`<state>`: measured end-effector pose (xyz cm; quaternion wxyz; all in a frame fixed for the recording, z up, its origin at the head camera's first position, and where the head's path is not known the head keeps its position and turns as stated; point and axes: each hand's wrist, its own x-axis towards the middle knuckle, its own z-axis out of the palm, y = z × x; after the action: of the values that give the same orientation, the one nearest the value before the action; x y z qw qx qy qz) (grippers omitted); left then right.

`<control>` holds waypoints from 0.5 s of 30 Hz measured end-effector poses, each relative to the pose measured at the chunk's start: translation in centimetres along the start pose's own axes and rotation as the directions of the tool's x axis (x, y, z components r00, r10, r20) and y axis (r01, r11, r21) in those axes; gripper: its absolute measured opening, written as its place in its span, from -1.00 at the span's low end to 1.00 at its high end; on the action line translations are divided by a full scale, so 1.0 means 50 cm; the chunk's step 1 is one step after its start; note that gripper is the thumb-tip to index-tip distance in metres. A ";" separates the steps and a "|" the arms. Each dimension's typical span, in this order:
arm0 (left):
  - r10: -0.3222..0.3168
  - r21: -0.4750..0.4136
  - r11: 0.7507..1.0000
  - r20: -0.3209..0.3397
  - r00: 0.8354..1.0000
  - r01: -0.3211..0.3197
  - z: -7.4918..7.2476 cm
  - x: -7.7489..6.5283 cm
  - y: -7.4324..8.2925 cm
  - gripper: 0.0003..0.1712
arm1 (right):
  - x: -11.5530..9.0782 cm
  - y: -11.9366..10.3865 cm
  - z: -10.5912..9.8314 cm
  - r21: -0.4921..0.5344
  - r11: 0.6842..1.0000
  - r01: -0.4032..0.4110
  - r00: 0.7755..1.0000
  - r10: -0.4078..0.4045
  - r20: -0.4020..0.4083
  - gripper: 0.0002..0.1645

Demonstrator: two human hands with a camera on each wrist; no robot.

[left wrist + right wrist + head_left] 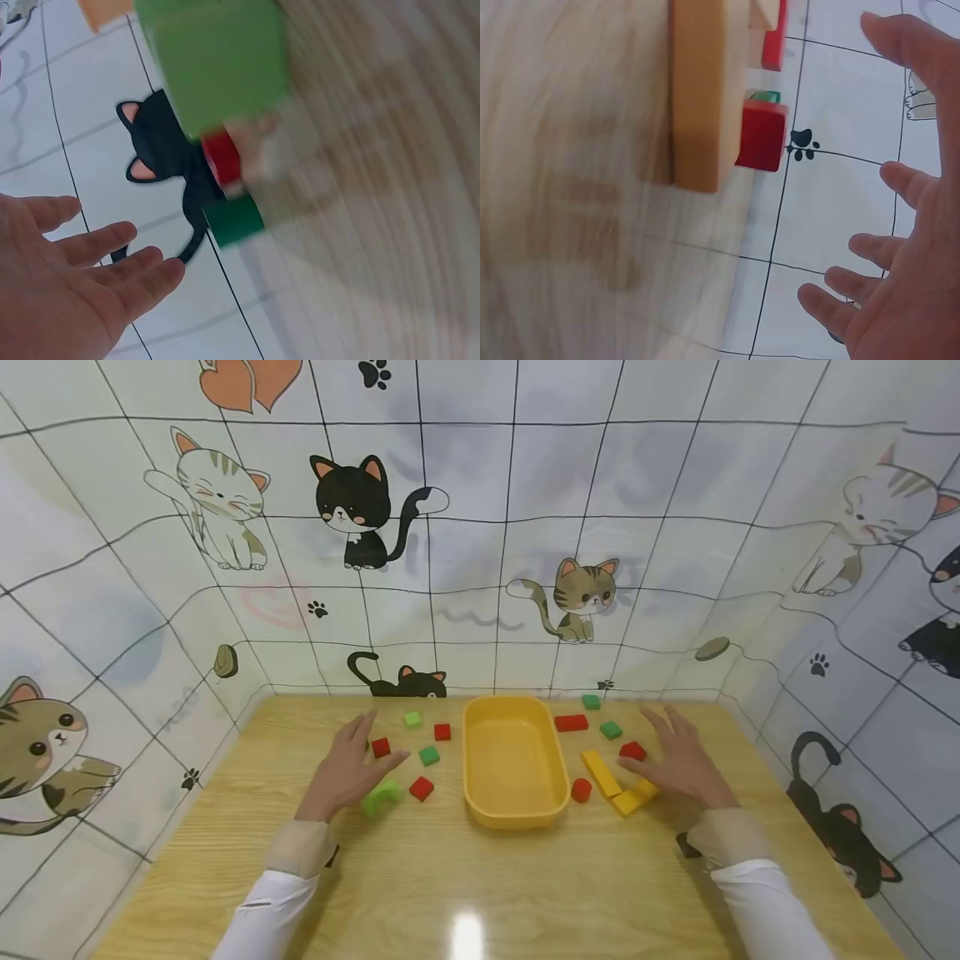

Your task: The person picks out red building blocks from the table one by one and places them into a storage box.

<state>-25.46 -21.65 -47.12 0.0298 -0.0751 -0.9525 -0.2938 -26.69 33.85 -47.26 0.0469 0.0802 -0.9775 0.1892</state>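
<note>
My left hand (347, 772) is held over the left side of the table with its fingers spread and nothing in its grasp. Around it lie a light green block (383, 797), a red block (381, 747) and a darker green block (429, 756). On the right, my right hand (684, 766) is likewise spread and holds nothing. Nearest to it are a red block (633, 750) and two yellow blocks, a long one (602, 774) and another (634, 797). In the wrist views, the left palm (60, 289) and right palm (907, 300) are bare.
A yellow plastic bin (516, 817) stands between the hands on the wooden table (525, 893). More red and green blocks lie on both sides, including a red cylinder (581, 790) and a red bar (572, 722). A cat-print tiled wall (472, 552) rises behind.
</note>
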 end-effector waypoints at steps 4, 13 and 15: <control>-0.006 -0.066 0.998 0.004 1.000 0.006 0.014 0.012 0.024 0.23 | 0.015 -0.010 0.007 0.033 0.999 0.004 1.000 -0.004 0.006 0.30; 0.033 -0.173 0.985 0.028 0.999 -0.028 0.056 0.038 0.095 0.12 | 0.038 -0.020 0.014 0.066 0.998 -0.014 1.000 0.013 0.025 0.24; 0.035 -0.190 0.981 0.045 0.998 -0.026 0.063 0.041 0.110 0.10 | 0.041 -0.023 0.016 0.077 0.997 -0.015 0.999 0.013 0.033 0.21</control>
<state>-26.62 -15.15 -46.47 0.0040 -0.0994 -0.9194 -0.3805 -28.55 32.20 -47.33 0.0267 0.0781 -0.9707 0.2258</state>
